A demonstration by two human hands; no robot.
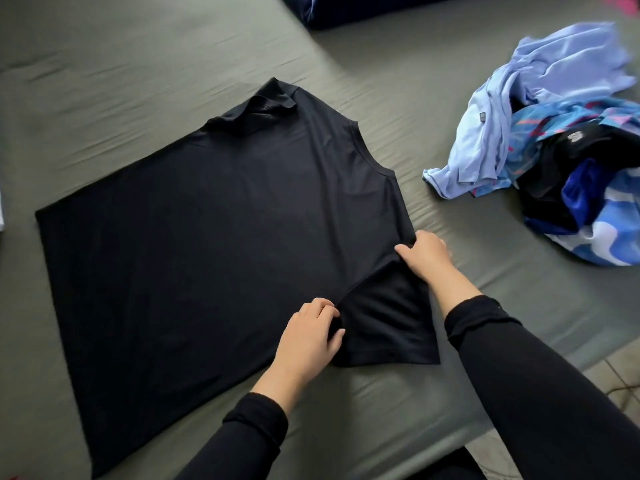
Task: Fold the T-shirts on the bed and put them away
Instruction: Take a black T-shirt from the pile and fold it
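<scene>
1. Early stage: 1 black shirt [207, 237] spread flat on the bed [450, 323], centre-left, near sleeve [388, 323] at 5 o'clock only now being turned in.
2. Left to do: unfolded pile [554, 140] waiting at 2 o'clock; nothing seen put away.
3. Left hand [308, 336] pinching the underarm seam, fingers curled.
4. Right hand [424, 254] gripping the shoulder edge, grip closed on cloth, both forearms reaching in from 5 o'clock.

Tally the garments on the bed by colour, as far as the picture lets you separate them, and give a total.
Black T-shirt spread flat, gripped by left hand and right hand: 1
Light blue garment in pile: 1
Blue patterned garments: at least 1
Black garment in pile: 1
Total: at least 4; the pile hides exact numbers.
</scene>
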